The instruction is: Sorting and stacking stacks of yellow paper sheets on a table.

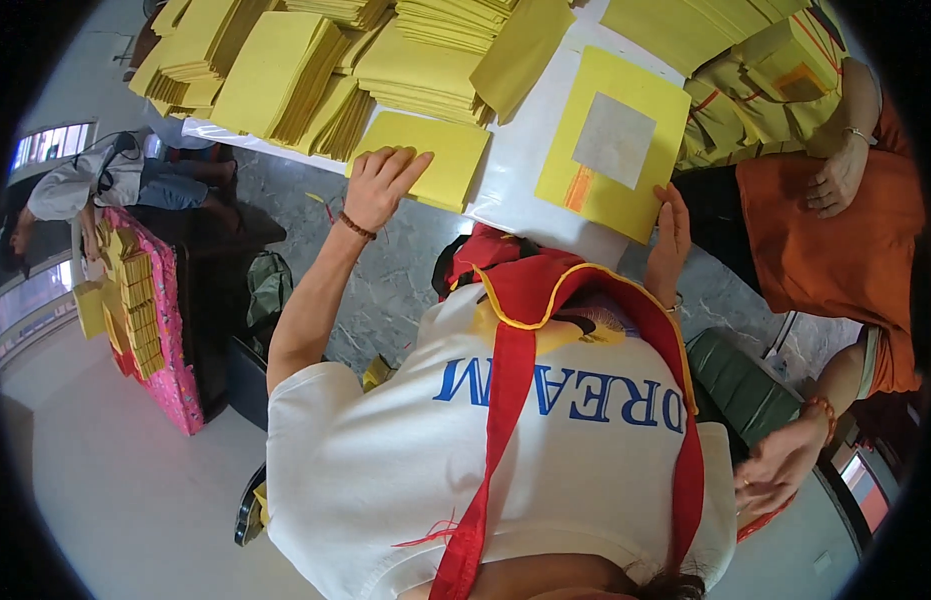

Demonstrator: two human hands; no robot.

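Note:
My left hand (378, 183) lies flat, fingers apart, on the near edge of a plain yellow paper sheet (435, 155) on the white table (520, 165). My right hand (670, 240) grips the near right corner of a yellow sheet with a silver square and an orange patch (610, 145), which lies at the table's front edge. I cannot tell whether it is one sheet or a thin pile. My white shirt and a red strap fill the lower middle of the view.
Several stacks of yellow paper (275, 75) cover the far side of the table. A person in orange (835, 240) sits at my right with folded yellow papers (765, 90). At the left, another person (85, 185) bends beside a pink table with yellow stacks (145, 310).

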